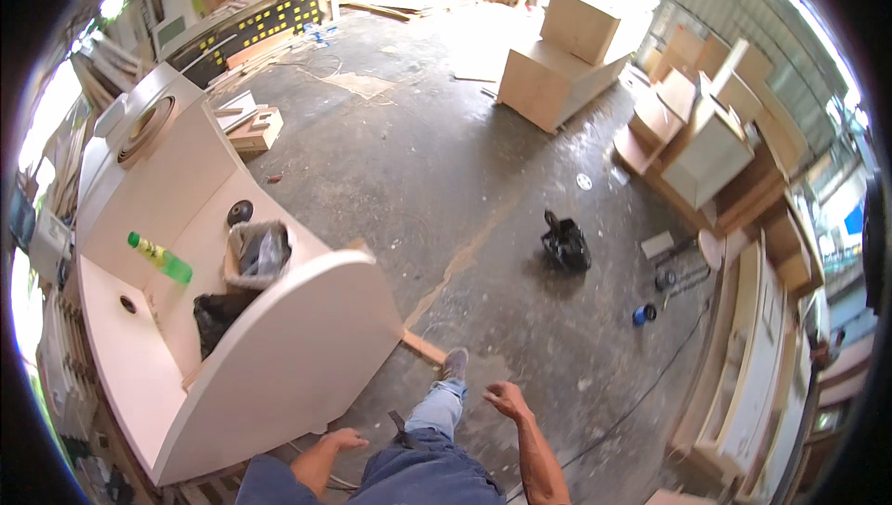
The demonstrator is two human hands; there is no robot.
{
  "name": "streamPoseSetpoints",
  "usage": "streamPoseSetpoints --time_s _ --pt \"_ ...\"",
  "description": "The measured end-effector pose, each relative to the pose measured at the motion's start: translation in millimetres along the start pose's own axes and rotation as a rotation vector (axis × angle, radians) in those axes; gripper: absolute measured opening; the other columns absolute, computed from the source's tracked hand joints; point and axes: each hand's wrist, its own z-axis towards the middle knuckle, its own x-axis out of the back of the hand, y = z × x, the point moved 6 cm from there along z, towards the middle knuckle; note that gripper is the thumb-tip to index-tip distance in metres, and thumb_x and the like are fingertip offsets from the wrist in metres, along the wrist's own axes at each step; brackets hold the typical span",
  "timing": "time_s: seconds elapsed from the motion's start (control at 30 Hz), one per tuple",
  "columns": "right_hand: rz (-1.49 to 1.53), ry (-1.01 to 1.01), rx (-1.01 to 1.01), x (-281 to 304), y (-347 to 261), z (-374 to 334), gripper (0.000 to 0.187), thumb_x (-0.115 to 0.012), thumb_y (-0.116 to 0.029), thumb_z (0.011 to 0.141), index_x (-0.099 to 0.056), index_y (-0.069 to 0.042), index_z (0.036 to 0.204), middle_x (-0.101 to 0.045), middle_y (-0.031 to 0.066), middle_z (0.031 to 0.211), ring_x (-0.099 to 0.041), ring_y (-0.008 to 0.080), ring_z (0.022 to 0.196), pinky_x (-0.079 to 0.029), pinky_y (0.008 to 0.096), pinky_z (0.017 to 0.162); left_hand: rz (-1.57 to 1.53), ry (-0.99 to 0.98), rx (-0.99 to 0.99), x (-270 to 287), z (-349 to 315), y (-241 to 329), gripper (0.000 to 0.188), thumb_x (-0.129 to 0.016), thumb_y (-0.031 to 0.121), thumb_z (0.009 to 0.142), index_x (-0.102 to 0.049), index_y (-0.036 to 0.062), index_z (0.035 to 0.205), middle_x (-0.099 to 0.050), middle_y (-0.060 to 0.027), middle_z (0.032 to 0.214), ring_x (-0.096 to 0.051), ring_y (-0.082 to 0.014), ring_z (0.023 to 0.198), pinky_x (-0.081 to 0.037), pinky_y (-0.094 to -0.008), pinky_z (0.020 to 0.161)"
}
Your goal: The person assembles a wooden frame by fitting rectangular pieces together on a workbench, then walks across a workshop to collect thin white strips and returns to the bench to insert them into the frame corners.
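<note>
My left hand [346, 440] hangs by my side, near the lower edge of a pale curved wooden cabinet [307, 356]. Its fingers look loosely relaxed and hold nothing that I can see. Held out over the concrete floor, my right hand [506, 400] has bent fingers a little apart and nothing between them. Inside the cabinet lie a green bottle [160, 258], a bin lined with a bag [257, 254], a black plastic bag [219, 319] and a round black object [240, 213]. Neither hand touches the cabinet's contents.
A wooden strip [424, 347] lies by my foot. On the floor ahead sits a black bag [565, 242]; a blue can [644, 315] and a cable [641, 401] are to the right. Wooden boxes [557, 78] and stacked cabinets [711, 157] stand farther off.
</note>
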Motion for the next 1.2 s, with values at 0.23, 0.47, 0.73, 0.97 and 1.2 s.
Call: streamPoseSetpoints --time_s 0.23,0.47,0.73,0.97,1.2 --pt "0.725 0.548 -0.624 129.7 198.7 12.3 0.007 -0.070 -0.002 0.082 -0.071 0.000 0.075 -0.065 0.0069 0.067 -0.065 0.0174 0.059 -0.049 0.0281 0.050 0.058 0.222 -0.270 204.4 167.0 280.9 0.040 -0.063 0.027 0.076 -0.075 -0.0002 0.104 -0.072 -0.0267 0.111 -0.071 -0.0421 0.101 -0.056 -0.0509 0.085" --pt "0.191 0.261 -0.665 167.1 355.4 17.5 0.011 -0.073 -0.010 0.082 -0.076 0.001 0.084 -0.070 0.0035 0.073 -0.066 0.0172 0.068 -0.053 0.0362 0.059 -0.251 0.414 -0.687 400.2 240.4 551.4 0.048 -0.059 0.014 0.077 -0.066 0.0000 0.122 -0.070 -0.0302 0.107 -0.066 -0.0468 0.106 -0.054 -0.0525 0.092" --pt "-0.199 0.078 -0.572 288.5 239.2 324.7 0.012 -0.075 -0.013 0.078 -0.076 -0.002 0.079 -0.075 0.0077 0.077 -0.070 0.0240 0.074 -0.056 0.0393 0.066 -0.209 0.397 0.138 539.4 379.8 385.9 0.039 -0.062 0.019 0.079 -0.074 -0.0012 0.110 -0.070 -0.0268 0.116 -0.068 -0.0414 0.110 -0.055 -0.0484 0.094" --pt "0.266 0.196 -0.271 492.8 115.7 667.8 0.020 -0.075 -0.019 0.072 -0.077 0.001 0.076 -0.072 0.0148 0.070 -0.071 0.0220 0.067 -0.055 0.0388 0.066 -0.724 0.683 0.220 638.5 389.9 325.0 0.042 -0.066 0.030 0.083 -0.075 0.0011 0.113 -0.070 -0.0240 0.122 -0.067 -0.0395 0.115 -0.053 -0.0478 0.099" --pt "0.075 0.365 0.142 569.2 -121.6 950.4 0.023 -0.076 -0.014 0.076 -0.079 0.000 0.094 -0.076 0.0122 0.081 -0.071 0.0205 0.072 -0.056 0.0347 0.070 -0.466 0.314 0.547 689.1 423.1 235.0 0.043 -0.074 0.038 0.081 -0.077 0.0015 0.105 -0.073 -0.0227 0.115 -0.070 -0.0393 0.108 -0.055 -0.0462 0.093"
